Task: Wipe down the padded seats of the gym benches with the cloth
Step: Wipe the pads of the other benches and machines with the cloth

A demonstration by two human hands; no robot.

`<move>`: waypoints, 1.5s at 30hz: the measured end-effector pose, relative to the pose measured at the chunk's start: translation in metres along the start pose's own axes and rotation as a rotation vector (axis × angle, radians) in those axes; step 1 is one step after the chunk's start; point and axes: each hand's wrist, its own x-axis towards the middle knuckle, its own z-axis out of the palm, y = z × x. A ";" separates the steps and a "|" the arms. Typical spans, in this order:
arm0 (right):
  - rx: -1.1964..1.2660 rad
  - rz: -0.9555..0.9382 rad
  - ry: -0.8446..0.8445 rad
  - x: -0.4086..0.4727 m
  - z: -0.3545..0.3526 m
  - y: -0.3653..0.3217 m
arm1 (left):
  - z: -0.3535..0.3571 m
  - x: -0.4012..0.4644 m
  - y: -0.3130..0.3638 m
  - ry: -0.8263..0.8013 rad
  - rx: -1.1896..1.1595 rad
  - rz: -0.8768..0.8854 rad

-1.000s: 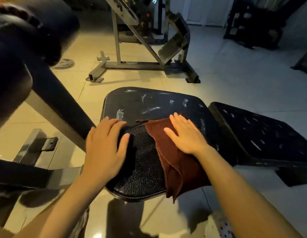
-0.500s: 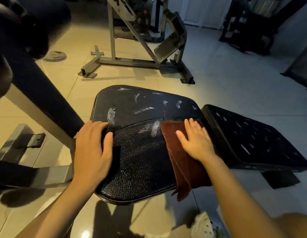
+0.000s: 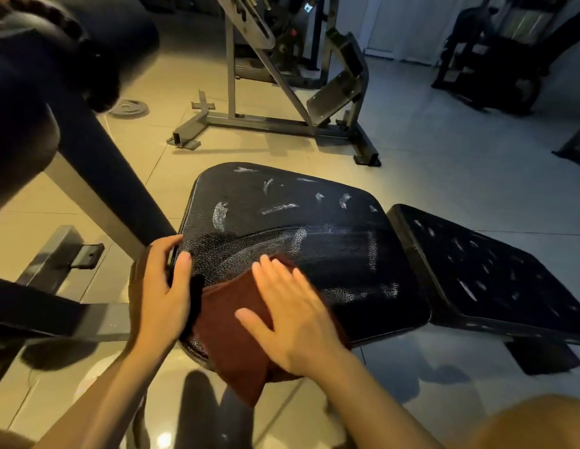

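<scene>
The brown cloth (image 3: 230, 322) lies on the near left part of the black padded seat (image 3: 314, 228), its lower edge hanging over the seat's front rim; the right hand (image 3: 295, 319) presses flat on it, fingers straight and slightly spread; the left hand (image 3: 160, 293) grips the seat's left edge, fingers curled over the side, thumb on top; a second black pad (image 3: 496, 273) sits just beside the seat on the right; white streaks mark both pads.

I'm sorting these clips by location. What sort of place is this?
Most likely a gym. A black padded bench seat sits in front, a steel-framed exercise machine stands on the tiled floor behind it, and a weight plate lies on the floor to the left.
</scene>
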 end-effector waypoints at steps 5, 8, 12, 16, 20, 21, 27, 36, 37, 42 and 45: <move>-0.093 0.337 0.023 -0.014 -0.022 0.077 | 0.002 -0.005 -0.010 -0.055 -0.071 0.009; -0.137 0.455 0.041 -0.017 -0.024 0.088 | 0.004 -0.006 -0.009 -0.028 -0.116 -0.004; -0.143 0.516 0.076 -0.020 -0.015 0.051 | 0.006 -0.006 -0.009 0.019 -0.130 -0.073; -0.092 0.205 0.012 -0.004 0.004 -0.013 | 0.006 -0.007 -0.007 0.028 -0.150 -0.071; -0.027 -0.026 -0.043 0.021 0.005 -0.029 | 0.004 -0.008 -0.006 0.017 -0.149 -0.035; -0.016 -0.031 -0.039 0.024 0.004 -0.022 | 0.004 -0.008 -0.006 0.012 -0.134 -0.017; -0.071 0.235 -0.040 0.054 -0.010 0.037 | 0.001 -0.014 -0.005 -0.062 -0.042 0.089; -0.014 0.022 -0.046 0.047 -0.007 0.002 | 0.004 -0.017 -0.007 -0.031 -0.057 0.059; 0.005 -0.043 -0.061 0.038 -0.006 -0.010 | 0.004 -0.018 -0.005 -0.033 -0.066 0.047; 0.169 -0.021 -0.072 0.027 -0.012 -0.010 | 0.002 -0.022 -0.003 -0.031 -0.072 -0.037; 0.039 0.190 0.055 0.026 -0.010 0.022 | 0.002 -0.022 -0.006 -0.012 -0.066 -0.040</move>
